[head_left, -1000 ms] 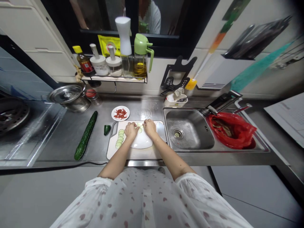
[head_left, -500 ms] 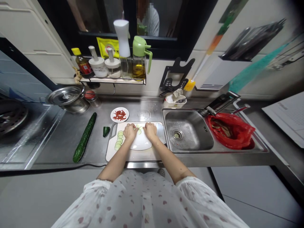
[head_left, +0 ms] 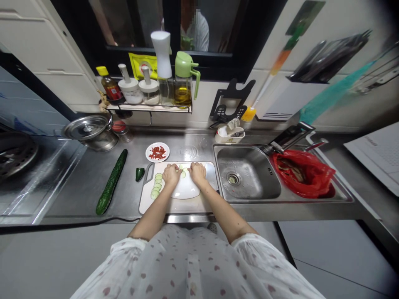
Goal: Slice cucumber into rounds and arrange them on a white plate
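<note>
My left hand [head_left: 171, 175] is closed at the left part of a white plate [head_left: 186, 189], its thumb and fingertips pinched at a pale green cucumber slice. Across from it, my right hand [head_left: 197, 173] is closed too, fingertips at another thin slice. Between them several cucumber slices [head_left: 183, 174] lie on the plate's far part. The plate rests on a white cutting board [head_left: 149, 204]. A row of overlapping cucumber slices [head_left: 156, 187] lies on the board, left of my left hand. Part of a knife blade [head_left: 210, 171] shows beyond my right hand.
A whole cucumber [head_left: 112, 182] and a cut cucumber end [head_left: 139, 174] lie on the steel counter to the left. Behind the board sits a small plate of chopped red pieces [head_left: 157, 153]. To the right are a sink [head_left: 249, 182] and a red plastic bag [head_left: 311, 182].
The view has tilted slightly, so everything sits a little lower. My hands stay over the plate with barely any finger movement.
</note>
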Available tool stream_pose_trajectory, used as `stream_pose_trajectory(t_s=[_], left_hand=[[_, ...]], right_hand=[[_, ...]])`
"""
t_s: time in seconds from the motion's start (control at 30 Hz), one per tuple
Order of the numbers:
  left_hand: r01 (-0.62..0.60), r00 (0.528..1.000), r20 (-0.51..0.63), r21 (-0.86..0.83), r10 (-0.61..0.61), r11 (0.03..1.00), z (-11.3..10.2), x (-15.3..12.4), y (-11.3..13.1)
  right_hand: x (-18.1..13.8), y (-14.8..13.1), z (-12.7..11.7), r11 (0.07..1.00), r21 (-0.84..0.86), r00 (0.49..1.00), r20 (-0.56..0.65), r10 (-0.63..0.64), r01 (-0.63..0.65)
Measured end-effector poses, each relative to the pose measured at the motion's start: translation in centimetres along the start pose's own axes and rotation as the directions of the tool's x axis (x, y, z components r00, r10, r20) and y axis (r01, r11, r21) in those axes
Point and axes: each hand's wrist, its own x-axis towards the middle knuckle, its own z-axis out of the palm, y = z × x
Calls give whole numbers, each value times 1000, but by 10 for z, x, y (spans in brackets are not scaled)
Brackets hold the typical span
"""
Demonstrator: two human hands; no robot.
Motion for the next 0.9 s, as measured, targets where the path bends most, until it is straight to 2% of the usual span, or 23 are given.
stream_pose_trajectory(t_s=[0.33,0.67,0.9], left_hand=[[-3,1000,-1,-6,3,1000,-1,-2,2],[-19,1000,-21,-3,19,1000,1,-3,1],[-28,998,-55,-91,23,995,-2,-5,0]], right_hand=[[-1,0,-2,1000,-7,1000,1,-8,8],[-21,-9,2,999,-3,999,-11,-39,39],[-34,-13,-1,998,56,998,-56,-36,39]])
